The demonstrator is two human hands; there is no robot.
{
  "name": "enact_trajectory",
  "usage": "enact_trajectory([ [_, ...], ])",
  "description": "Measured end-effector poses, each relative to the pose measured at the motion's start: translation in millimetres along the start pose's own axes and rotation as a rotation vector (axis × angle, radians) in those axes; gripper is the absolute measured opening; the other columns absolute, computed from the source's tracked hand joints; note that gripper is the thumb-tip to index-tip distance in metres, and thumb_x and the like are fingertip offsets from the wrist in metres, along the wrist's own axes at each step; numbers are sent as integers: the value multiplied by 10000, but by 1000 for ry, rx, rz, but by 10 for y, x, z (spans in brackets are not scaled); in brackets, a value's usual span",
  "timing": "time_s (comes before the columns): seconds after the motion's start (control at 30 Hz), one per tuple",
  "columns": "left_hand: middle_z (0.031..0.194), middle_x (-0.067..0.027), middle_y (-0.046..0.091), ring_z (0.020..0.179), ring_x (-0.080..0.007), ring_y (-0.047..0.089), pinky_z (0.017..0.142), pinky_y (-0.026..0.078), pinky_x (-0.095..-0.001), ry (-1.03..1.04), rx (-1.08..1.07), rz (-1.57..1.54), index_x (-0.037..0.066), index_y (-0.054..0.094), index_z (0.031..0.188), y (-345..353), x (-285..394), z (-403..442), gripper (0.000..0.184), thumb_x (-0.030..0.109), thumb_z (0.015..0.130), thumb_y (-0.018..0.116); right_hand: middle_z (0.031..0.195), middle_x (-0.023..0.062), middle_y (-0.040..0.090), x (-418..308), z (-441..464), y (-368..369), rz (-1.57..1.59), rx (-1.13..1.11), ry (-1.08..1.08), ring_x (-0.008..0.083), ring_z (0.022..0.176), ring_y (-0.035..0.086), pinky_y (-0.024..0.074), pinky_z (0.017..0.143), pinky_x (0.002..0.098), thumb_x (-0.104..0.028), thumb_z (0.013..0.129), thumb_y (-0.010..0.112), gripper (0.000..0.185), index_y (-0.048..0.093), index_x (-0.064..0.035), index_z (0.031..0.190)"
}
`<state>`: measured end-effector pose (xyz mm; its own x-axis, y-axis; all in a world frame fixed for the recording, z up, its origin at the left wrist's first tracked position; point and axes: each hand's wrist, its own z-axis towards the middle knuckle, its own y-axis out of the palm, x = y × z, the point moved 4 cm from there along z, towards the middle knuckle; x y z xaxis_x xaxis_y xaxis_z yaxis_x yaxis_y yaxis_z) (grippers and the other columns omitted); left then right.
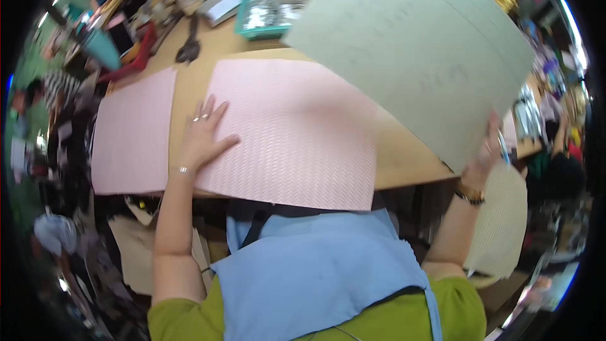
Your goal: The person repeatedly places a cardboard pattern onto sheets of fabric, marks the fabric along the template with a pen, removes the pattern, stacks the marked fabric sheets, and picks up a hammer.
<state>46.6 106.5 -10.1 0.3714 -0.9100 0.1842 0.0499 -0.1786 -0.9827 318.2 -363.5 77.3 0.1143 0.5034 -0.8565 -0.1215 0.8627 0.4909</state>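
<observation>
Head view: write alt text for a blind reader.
A person's right hand holds up a pale green sheet; the left hand rests on the edge of a pink textured sheet on a table, another pink sheet beside it.

Pale green sheet (410, 57) up in my right fingers (493, 127)

I grip it near its lower corner, tilted above the bench (410, 158), with faint marks and lines across its face. My left fingers (219, 114) spread at the left edge of a textured pink sheet (297, 132), thumb lying over it. Another pink piece (132, 139) lies farther left, apart from the first. Toward the far side, a teal basket (273, 31) holds shiny contents, near a dark object (189, 49).
</observation>
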Motion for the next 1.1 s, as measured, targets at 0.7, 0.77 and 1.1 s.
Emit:
enact_trajectory([
  [0.7, 1549, -200, 233, 1445, -406, 140, 1097, 93, -671, -224, 126, -120, 188, 376, 1463, 243, 77, 450, 744, 642, 882, 470, 1203, 146, 585, 1131, -139, 397, -910, -490, -27, 177, 1089, 544, 407, 966, 264, -61, 872, 692, 605, 404, 61, 1390],
  [0.77, 1546, -199, 242, 1448, -395, 142, 1107, 91, -657, -223, 128, -97, 191, 401, 1450, 228, 49, 482, 753, 642, 857, 511, 1226, 150, 579, 1277, -157, 390, -872, -482, 40, 177, 1102, 544, 411, 965, 265, -45, 868, 690, 607, 404, 53, 1394],
  [1.1, 1548, -181, 253, 1444, -393, 165, 1108, 89, -654, -192, 169, -106, 216, 437, 1429, 208, 60, 444, 783, 573, 766, 653, 1318, 171, 536, 1363, -127, 421, -810, -463, 186, 195, 1161, 535, 424, 986, 292, 9, 848, 674, 623, 395, 54, 1404],
])
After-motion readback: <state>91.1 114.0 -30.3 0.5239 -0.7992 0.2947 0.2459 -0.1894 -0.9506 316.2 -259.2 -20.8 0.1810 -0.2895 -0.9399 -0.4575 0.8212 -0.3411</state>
